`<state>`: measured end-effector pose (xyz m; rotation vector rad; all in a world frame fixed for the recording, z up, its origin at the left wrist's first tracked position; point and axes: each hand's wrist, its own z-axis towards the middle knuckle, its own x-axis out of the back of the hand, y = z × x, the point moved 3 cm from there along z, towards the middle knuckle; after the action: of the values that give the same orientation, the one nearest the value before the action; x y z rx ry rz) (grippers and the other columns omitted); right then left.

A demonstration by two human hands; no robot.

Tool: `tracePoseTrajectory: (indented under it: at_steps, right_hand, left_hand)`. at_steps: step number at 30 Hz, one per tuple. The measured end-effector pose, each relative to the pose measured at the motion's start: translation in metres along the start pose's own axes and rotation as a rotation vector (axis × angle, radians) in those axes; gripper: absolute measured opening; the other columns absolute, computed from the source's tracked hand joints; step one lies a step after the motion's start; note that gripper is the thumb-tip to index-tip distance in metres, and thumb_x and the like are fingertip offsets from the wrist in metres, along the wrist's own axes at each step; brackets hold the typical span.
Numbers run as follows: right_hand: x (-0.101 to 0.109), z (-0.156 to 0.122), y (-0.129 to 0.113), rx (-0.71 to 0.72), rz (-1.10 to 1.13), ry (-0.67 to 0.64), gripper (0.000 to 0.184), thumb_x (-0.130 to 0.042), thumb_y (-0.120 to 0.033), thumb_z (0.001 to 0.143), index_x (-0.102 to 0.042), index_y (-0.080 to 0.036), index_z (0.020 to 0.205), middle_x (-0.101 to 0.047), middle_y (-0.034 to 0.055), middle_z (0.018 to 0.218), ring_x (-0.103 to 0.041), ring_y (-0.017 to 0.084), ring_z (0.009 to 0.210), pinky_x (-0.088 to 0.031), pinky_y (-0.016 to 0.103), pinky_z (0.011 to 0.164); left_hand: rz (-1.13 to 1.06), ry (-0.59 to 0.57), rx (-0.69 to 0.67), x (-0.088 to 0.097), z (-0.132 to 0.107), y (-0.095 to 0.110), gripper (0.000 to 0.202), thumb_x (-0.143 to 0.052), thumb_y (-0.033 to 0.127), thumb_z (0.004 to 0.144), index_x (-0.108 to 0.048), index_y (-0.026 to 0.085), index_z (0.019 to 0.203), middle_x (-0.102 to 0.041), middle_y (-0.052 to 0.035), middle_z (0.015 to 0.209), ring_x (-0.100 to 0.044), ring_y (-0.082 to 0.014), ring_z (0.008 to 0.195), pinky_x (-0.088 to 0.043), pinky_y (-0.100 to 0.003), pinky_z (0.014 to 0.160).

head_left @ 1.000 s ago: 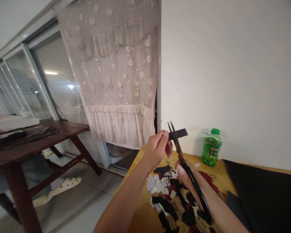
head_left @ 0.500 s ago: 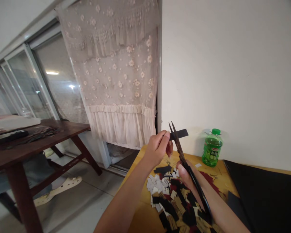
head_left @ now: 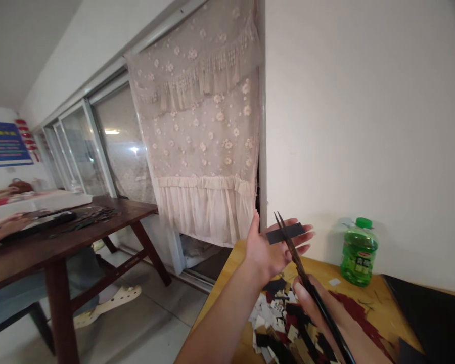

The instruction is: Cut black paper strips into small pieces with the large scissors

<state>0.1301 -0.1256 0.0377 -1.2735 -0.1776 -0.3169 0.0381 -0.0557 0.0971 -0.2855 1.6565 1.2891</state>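
My left hand [head_left: 265,253] is open, palm up, with its fingers stretched to the right. Across the palm and fingers lies a short black strip [head_left: 294,232], whose material I cannot make out. My right hand [head_left: 313,301] is closed around the black handles of a pair of scissors [head_left: 296,263]. The slim blades point up and left, slightly apart, and cross in front of the strip. Under both hands a heap of cut pieces [head_left: 284,323] in white, black, tan and dark red covers part of the wooden table [head_left: 216,298].
A green-capped bottle [head_left: 359,253] of green liquid stands by the wall. A large black sheet [head_left: 432,313] lies to the right, dark red pieces [head_left: 358,316] beside it. At left, a person's hands [head_left: 13,222] rest over a dark brown table [head_left: 34,258].
My left hand has gone from pinching the strip's end to lying open beneath it. The scissors stay in my right hand. The view has shifted left and up.
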Motion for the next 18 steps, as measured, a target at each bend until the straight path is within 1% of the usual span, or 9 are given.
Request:
tracePoseTrajectory:
  at_steps: [3,5,7,9,11,12,13,16,18]
  right_hand:
    - [0.0014,-0.0013,-0.0023,-0.023,-0.016,-0.042,0.047,-0.044,-0.070,0.074,-0.051,-0.024,0.073,-0.054,-0.0005,0.059,-0.055,0.022,0.062,-0.044,0.031,0.058]
    - [-0.0001,-0.0012,-0.0025,-0.041,-0.012,-0.073,0.048,-0.043,-0.070,0.075,-0.053,-0.023,0.076,-0.057,0.0008,0.065,-0.057,0.024,0.071,-0.046,0.032,0.063]
    - [-0.0031,-0.0017,-0.0030,-0.045,0.016,-0.097,0.049,-0.042,-0.069,0.076,-0.055,-0.023,0.084,-0.061,0.0029,0.075,-0.058,0.026,0.086,-0.047,0.033,0.070]
    - [-0.0059,-0.0036,-0.0042,-0.047,0.057,-0.097,0.051,-0.043,-0.068,0.076,-0.056,-0.022,0.093,-0.063,0.0054,0.091,-0.054,0.028,0.101,-0.047,0.035,0.078]
    - [-0.0070,-0.0057,-0.0051,-0.075,0.087,-0.063,0.053,-0.044,-0.069,0.075,-0.056,-0.023,0.098,-0.063,0.0064,0.103,-0.052,0.029,0.107,-0.045,0.036,0.083]
    - [-0.0070,-0.0064,-0.0053,-0.091,0.091,-0.049,0.053,-0.044,-0.069,0.074,-0.056,-0.023,0.097,-0.063,0.0063,0.103,-0.053,0.028,0.106,-0.045,0.036,0.084]
    - [-0.0070,-0.0065,-0.0052,-0.106,0.086,-0.045,0.052,-0.044,-0.070,0.074,-0.056,-0.023,0.093,-0.064,0.0059,0.098,-0.055,0.028,0.102,-0.045,0.036,0.083]
    - [-0.0074,-0.0026,-0.0043,-0.109,0.025,-0.086,0.050,-0.041,-0.071,0.075,-0.053,-0.023,0.079,-0.062,0.0031,0.071,-0.060,0.028,0.083,-0.046,0.038,0.075]
    - [-0.0075,0.0008,-0.0035,-0.086,-0.004,-0.103,0.050,-0.039,-0.071,0.075,-0.049,-0.023,0.075,-0.057,0.0010,0.062,-0.059,0.026,0.073,-0.046,0.037,0.069]
  left_hand:
    - [-0.086,0.019,-0.016,-0.0023,-0.0029,-0.0010,0.074,-0.020,0.063,0.085,-0.062,0.003,0.093,-0.065,-0.0213,0.091,-0.064,-0.0258,0.081,-0.045,-0.035,0.074]
    - [-0.099,0.034,-0.032,-0.0023,-0.0027,-0.0008,0.072,-0.020,0.062,0.086,-0.062,0.003,0.090,-0.066,-0.0202,0.086,-0.064,-0.0251,0.077,-0.046,-0.034,0.071]
    - [-0.100,0.051,-0.037,-0.0017,-0.0018,-0.0006,0.072,-0.020,0.061,0.086,-0.062,0.003,0.088,-0.066,-0.0197,0.083,-0.064,-0.0245,0.074,-0.046,-0.034,0.069]
    - [-0.103,0.067,-0.033,-0.0008,-0.0010,-0.0001,0.072,-0.020,0.060,0.087,-0.062,0.002,0.088,-0.065,-0.0193,0.080,-0.064,-0.0240,0.071,-0.046,-0.034,0.068]
    - [-0.109,0.070,-0.026,0.0000,-0.0006,0.0005,0.072,-0.020,0.060,0.087,-0.062,0.002,0.088,-0.065,-0.0183,0.077,-0.063,-0.0232,0.069,-0.046,-0.034,0.068]
    - [-0.111,0.066,-0.022,0.0003,-0.0005,0.0009,0.072,-0.020,0.060,0.087,-0.063,0.002,0.088,-0.065,-0.0177,0.076,-0.063,-0.0229,0.068,-0.046,-0.034,0.067]
    - [-0.113,0.060,-0.016,0.0005,-0.0004,0.0012,0.073,-0.020,0.061,0.086,-0.063,0.002,0.087,-0.065,-0.0172,0.074,-0.063,-0.0228,0.067,-0.046,-0.034,0.067]
    - [-0.121,0.039,0.002,0.0011,-0.0007,0.0018,0.075,-0.020,0.062,0.086,-0.062,0.000,0.088,-0.064,-0.0169,0.074,-0.063,-0.0234,0.068,-0.046,-0.034,0.068]
    - [-0.124,0.027,0.009,0.0009,-0.0013,0.0019,0.074,-0.022,0.061,0.086,-0.062,0.000,0.088,-0.064,-0.0170,0.074,-0.063,-0.0238,0.070,-0.045,-0.034,0.069]
